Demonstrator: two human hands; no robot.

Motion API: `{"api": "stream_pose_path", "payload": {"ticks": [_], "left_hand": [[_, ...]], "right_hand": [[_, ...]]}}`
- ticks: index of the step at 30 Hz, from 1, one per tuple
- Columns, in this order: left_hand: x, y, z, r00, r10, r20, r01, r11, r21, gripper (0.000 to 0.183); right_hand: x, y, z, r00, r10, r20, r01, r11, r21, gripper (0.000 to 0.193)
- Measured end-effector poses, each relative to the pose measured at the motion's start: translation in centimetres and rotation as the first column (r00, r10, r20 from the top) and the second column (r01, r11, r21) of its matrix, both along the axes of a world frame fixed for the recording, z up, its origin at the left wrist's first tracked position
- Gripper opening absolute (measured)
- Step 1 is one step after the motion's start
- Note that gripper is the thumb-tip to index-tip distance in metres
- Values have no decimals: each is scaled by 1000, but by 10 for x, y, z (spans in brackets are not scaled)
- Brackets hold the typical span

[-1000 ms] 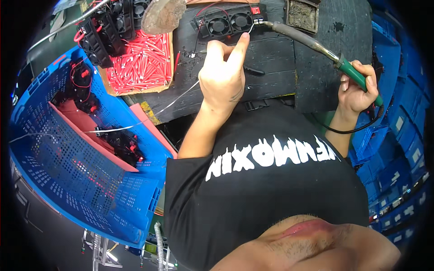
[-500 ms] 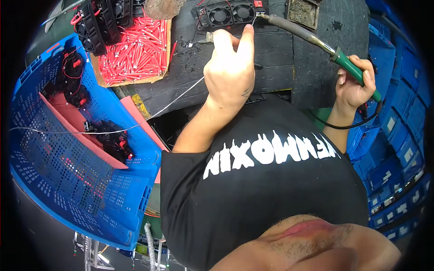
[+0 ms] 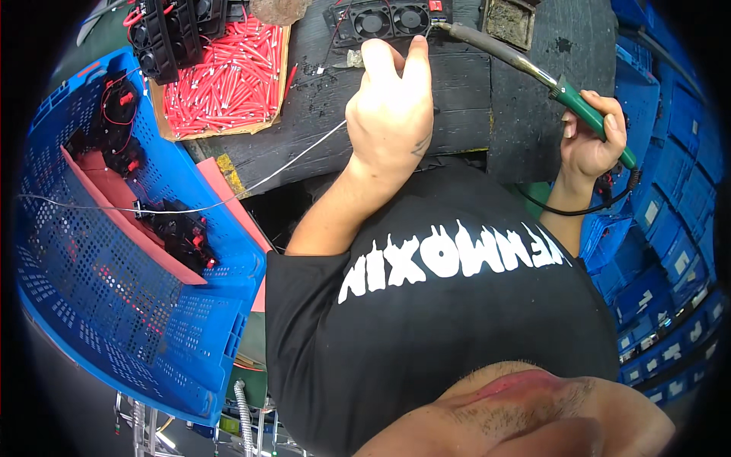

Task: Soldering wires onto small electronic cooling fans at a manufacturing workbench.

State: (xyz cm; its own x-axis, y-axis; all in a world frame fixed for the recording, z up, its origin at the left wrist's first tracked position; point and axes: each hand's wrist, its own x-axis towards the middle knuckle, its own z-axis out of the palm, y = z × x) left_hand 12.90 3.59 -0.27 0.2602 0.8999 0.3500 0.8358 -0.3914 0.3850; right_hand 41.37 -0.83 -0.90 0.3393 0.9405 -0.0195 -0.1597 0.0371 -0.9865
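My right hand (image 3: 595,145) grips the green handle of a soldering iron (image 3: 527,64). The iron's tip reaches the right end of a black twin-fan unit (image 3: 373,25), near a small red part (image 3: 435,6) on it. My left hand (image 3: 390,110) is closed just below the fans, thumb and forefinger pointing at the iron's tip. A thin silvery solder wire (image 3: 293,169) runs from the left over the blue crate into this hand. Between thumb and tip, only a fine bit of it shows.
A cardboard box of red wire pieces (image 3: 221,84) stands left on the dark bench (image 3: 457,99), with more fan units (image 3: 156,46) at its edge. A blue crate (image 3: 84,282) holds fan units and pink sheets. A tray of residue (image 3: 509,23) sits behind the iron.
The view has shifted slightly. The iron's tip stays at the fan unit's right end, and both hands keep their grip.
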Motion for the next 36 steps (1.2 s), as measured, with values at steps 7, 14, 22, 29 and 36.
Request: {"api": "stream_pose_path", "payload": {"ticks": [7, 14, 22, 29, 36], "left_hand": [[3, 0, 4, 1000, -3, -23, 2, 1000, -21, 35], [3, 3, 3, 1000, -20, -11, 20, 999, -35, 37], [4, 7, 4, 1000, -19, 24, 21, 998, -57, 22], [5, 10, 2, 1000, -19, 25, 21, 998, -66, 23], [4, 10, 6, 1000, -15, -20, 14, 998, -64, 21]], "right_hand": [[-4, 0, 8, 996, 15, 84, -18, 1000, 25, 46], [-6, 0, 9, 993, 16, 116, -20, 999, 34, 46], [-10, 0, 12, 992, -1, 129, -3, 999, 34, 46], [-25, -3, 23, 966, 37, 254, -62, 994, 89, 45], [-30, -5, 27, 957, 46, 285, -85, 989, 124, 44]]}}
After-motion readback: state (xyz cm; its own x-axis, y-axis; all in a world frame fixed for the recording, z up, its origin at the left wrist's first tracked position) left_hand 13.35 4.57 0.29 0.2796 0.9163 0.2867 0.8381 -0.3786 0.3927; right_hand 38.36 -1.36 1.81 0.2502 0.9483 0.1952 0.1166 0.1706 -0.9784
